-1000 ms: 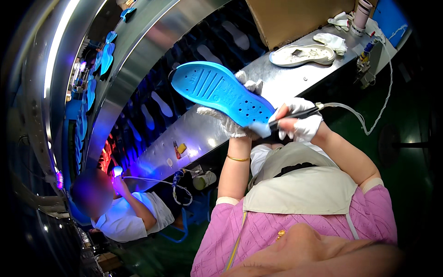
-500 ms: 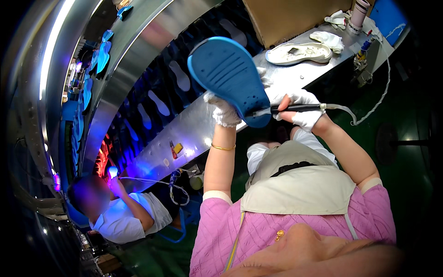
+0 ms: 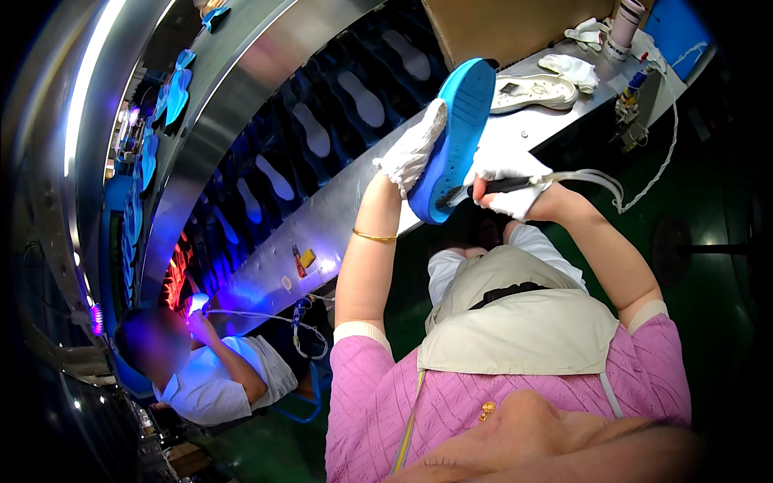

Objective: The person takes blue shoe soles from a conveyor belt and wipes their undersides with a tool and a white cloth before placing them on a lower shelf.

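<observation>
Blue moulded shoe sole (image 3: 463, 133), elongated with rounded ends, is positioned at the upper centre of the frame, held off the bench and steeply tilted, with one end toward the top edge and the other toward the centre. The left hand (image 3: 413, 150), in a white knit glove, grips the sole along its left side; the thumb and fingertips are partly hidden, so their exact placement cannot be told. The right hand (image 3: 513, 183), in a white glove with bare fingertips, is closed narrowly around a slim black pen-like handle (image 3: 509, 185). The pale tip of the handle points left, at the lower end of the sole (whether it presses on the surface cannot be confirmed from this angle). A translucent flexible tube (image 3: 596, 175) runs from the rear of the handle toward the right. A long silver metal bench (image 3: 372, 173) crosses the frame diagonally behind the hands. At the upper right, the bench carries an off-white shoe (image 3: 538, 94) and a crumpled white glove (image 3: 572, 71). At centre left, red-handled pliers (image 3: 298, 262) lie beside a small yellow block (image 3: 307, 258). At the lower left, a seated co-worker (image 3: 213, 378) raises one hand near a glowing blue-white lamp (image 3: 197, 303).
</observation>
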### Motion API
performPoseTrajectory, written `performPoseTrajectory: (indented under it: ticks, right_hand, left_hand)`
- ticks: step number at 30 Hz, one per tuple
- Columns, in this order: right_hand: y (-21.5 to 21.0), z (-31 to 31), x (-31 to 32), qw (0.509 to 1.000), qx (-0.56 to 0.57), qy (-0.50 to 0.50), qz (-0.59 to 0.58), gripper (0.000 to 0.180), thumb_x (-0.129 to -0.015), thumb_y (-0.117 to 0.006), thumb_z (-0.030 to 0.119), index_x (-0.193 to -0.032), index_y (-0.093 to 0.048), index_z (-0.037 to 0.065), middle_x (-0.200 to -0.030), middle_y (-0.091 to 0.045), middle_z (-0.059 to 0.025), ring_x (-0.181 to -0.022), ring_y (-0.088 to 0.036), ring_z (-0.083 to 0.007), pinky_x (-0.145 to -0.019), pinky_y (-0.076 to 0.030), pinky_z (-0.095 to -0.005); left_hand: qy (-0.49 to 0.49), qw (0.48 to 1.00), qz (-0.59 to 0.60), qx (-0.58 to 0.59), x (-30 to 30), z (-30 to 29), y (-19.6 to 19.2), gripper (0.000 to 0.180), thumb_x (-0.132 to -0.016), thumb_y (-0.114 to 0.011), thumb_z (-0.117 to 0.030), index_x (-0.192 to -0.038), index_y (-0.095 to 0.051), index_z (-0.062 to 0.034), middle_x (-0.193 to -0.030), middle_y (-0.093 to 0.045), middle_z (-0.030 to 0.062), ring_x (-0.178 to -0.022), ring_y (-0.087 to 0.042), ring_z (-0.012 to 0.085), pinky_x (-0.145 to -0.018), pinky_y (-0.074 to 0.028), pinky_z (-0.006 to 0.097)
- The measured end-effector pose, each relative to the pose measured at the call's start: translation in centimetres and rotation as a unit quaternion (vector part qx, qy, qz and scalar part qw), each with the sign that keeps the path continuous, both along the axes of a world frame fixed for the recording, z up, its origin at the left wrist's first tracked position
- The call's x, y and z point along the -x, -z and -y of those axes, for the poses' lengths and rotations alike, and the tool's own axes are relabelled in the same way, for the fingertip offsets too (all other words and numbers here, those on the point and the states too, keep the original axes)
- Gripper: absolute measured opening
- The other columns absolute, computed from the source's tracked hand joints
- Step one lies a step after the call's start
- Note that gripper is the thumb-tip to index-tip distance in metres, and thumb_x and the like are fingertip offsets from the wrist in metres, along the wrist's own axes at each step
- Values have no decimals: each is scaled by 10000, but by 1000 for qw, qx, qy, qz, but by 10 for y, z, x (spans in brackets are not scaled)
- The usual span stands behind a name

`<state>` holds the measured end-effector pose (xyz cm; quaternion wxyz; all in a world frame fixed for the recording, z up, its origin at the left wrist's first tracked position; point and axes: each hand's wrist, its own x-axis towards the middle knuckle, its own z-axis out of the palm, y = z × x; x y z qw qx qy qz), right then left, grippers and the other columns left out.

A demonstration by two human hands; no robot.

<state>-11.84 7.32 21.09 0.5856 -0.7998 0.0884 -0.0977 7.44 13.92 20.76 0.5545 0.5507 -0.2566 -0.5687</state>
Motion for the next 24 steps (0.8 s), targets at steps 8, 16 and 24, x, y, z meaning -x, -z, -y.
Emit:
performPoseTrajectory:
  ticks: [8, 16, 24]
  right_hand:
    - [-4, 13, -1, 987, -158, 24, 27, 132, -731, -608, -51, -796, -586, 62, -788, -591, -15, -717, -553, -105, -686, -454, -252]
    - [-16, 33, -3, 995, -99, 1, -1, 114, -712, -616, -53, -762, -599, 48, -818, -598, -36, -773, -569, -129, -710, -470, -264]
    - [-22, 39, 8, 1000, -26, 8, -13, 81, -721, -640, 19, -778, -602, 62, -759, -600, -28, -751, -582, -127, -706, -461, -264]
  left_hand:
    - [34, 998, 17, -59, -5, 2, 0, 677, -840, -518, -611, -1213, -527, -46, -947, -629, 116, -747, -613, 178, -669, -533, 303]
    - [27, 997, -7, -72, -6, -3, 0, 656, -851, -517, -595, -1240, -517, -67, -1017, -613, 107, -825, -587, 164, -708, -520, 294]
    - [-71, 984, -93, 133, -22, -29, -4, 707, -853, -493, -598, -1244, -465, -9, -1079, -581, 123, -939, -598, 205, -786, -535, 359]
